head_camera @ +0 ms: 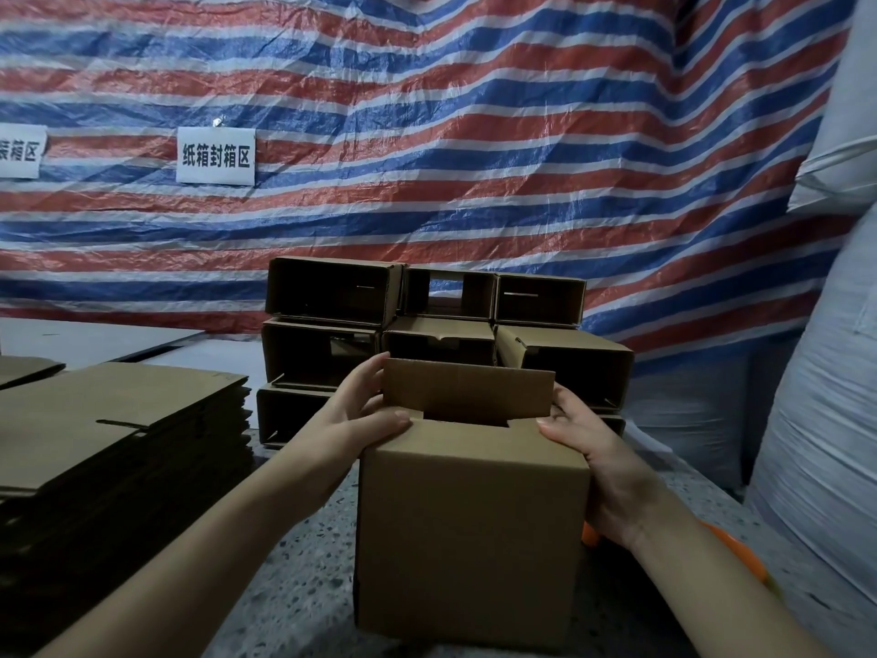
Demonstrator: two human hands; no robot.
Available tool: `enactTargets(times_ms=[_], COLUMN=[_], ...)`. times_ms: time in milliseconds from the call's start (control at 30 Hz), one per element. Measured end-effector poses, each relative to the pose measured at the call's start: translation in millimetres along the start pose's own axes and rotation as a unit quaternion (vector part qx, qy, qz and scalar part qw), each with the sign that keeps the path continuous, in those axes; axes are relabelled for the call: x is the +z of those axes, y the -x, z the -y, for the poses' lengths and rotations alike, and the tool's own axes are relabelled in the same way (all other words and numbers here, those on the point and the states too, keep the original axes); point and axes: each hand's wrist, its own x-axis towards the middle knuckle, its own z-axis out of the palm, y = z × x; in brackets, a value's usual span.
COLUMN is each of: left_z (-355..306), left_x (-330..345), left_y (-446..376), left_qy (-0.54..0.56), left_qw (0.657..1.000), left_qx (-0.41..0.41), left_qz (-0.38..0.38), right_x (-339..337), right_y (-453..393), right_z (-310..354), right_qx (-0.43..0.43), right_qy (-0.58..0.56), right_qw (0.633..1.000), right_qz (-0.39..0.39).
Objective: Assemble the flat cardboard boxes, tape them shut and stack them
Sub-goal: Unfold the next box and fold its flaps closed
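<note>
Two bare hands grip one upright cardboard box (472,524) on a speckled table (303,553), the left hand (365,415) and right hand (588,448) each curled over a top corner, far flap raised, with stacked open boxes (332,296) behind and flat cardboard sheets (118,420) to the left.

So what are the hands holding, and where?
Both hold the box by its top: left hand and right hand at opposite upper edges, thumbs on folded flaps.
</note>
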Motion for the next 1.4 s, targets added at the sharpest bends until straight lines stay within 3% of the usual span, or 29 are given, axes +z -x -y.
enactTargets(times_ms=[233, 433, 733, 833, 933, 1033, 1167, 1400], left_z=[1.3, 4.6, 1.2, -12.5, -30.7, -44.4, -36.9, -27.8], left_x=[-3.9, 1.4, 0.2, 1.9, 11.7, 41.2, 80.1, 83.6], left_y=[1.1, 2.8, -0.1, -1.1, 3.7, 17.9, 26.6, 31.5], left_qy=[-0.003, 0.02, -0.039, -0.12, -0.312, -0.501, -0.617, -0.652], left_qw=[1.0, 0.999, 0.998, 0.99, 0.949, 0.851, 0.77, 0.733], left_qx=[-0.005, -0.025, -0.038, -0.069, -0.007, 0.148, 0.159, 0.192], left_qz=[-0.017, -0.033, -0.037, -0.033, -0.055, -0.049, 0.03, 0.019], right_x=[-6.0, -10.4, -7.6, -5.2, -3.9, -3.6, -4.3, -5.9], right_y=[0.2, -1.7, -0.8, 0.7, -0.4, 0.3, 1.2, -0.1], right_z=[0.5, -4.6, -0.9, 1.3, 3.5, 6.6, 8.9, 7.6], right_qx=[-0.043, -0.039, -0.03, -0.024, -0.015, -0.004, 0.009, 0.01], right_qy=[0.01, 0.041, 0.091, 0.101, 0.119, 0.133, 0.133, 0.156], right_qw=[0.999, 0.998, 0.994, 0.993, 0.991, 0.99, 0.99, 0.986], right_qz=[0.012, -0.029, -0.045, -0.049, -0.056, -0.054, -0.042, -0.054])
